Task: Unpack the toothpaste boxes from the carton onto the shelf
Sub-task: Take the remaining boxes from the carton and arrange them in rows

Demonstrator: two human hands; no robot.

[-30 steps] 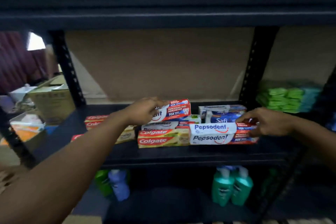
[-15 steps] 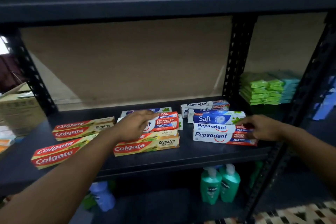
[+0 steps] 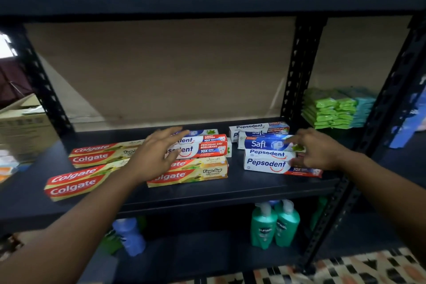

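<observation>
Several toothpaste boxes lie on the dark shelf (image 3: 253,189). Colgate boxes (image 3: 76,182) sit at the left and middle. A stack of Pepsodent boxes (image 3: 207,147) is in the centre. A blue Safi box (image 3: 262,143) rests on Pepsodent boxes (image 3: 267,163) at the right. My left hand (image 3: 156,157) hovers with fingers spread over the centre stack, holding nothing. My right hand (image 3: 315,150) is at the right end of the Safi and Pepsodent stack, fingers loosely extended, fingertips near the Safi box. The carton is not clearly in view.
Green and teal packets (image 3: 334,108) are stacked in the neighbouring bay to the right. Green shampoo bottles (image 3: 274,223) and a blue bottle (image 3: 129,235) stand on the shelf below. A cardboard box (image 3: 20,127) sits at the far left. Black uprights (image 3: 299,71) frame the bay.
My left hand has lifted off the centre Pepsodent box and opened its fingers. My right hand has loosened from the right Pepsodent stack. The camera view has tilted down and moved closer.
</observation>
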